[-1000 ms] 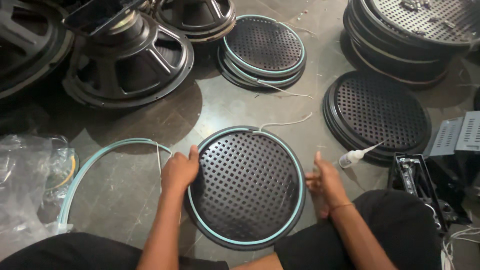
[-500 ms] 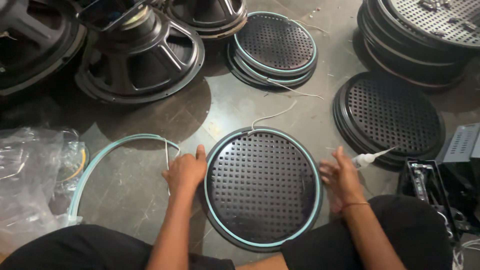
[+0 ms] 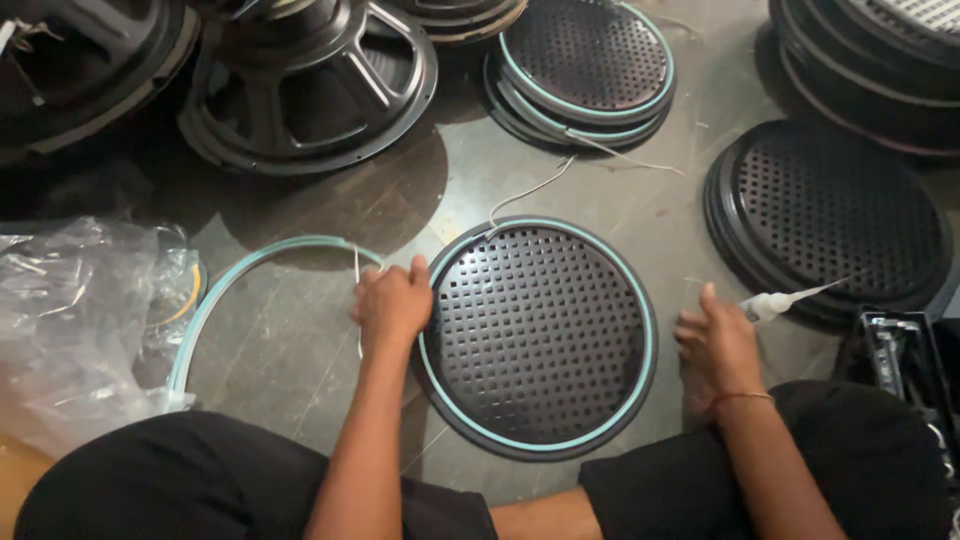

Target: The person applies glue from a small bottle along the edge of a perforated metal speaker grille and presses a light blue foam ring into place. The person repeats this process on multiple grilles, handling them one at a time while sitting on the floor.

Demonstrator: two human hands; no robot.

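Observation:
A round black perforated grille (image 3: 540, 335) with a teal ring around its rim lies on the floor between my knees. My left hand (image 3: 392, 305) grips its left rim, thumb on the teal ring and fingers curled. A thin white strand (image 3: 357, 270) runs by that hand. Just off the grille's right edge, my right hand (image 3: 715, 350) rests with fingers spread and holds nothing. A white glue bottle (image 3: 775, 303) with a long nozzle lies beside it. A white thread (image 3: 525, 195) trails from the grille's top.
A loose teal ring (image 3: 250, 262) lies on the floor at left, beside a crumpled plastic bag (image 3: 70, 320). Speaker frames (image 3: 300, 90) stand at the back. Grille stacks sit at back centre (image 3: 585, 70) and right (image 3: 830, 215). An open tool case (image 3: 900, 350) is by my right knee.
My right hand has come off the grille's right rim and now rests a little to the right of it. My left hand stays on the left rim.

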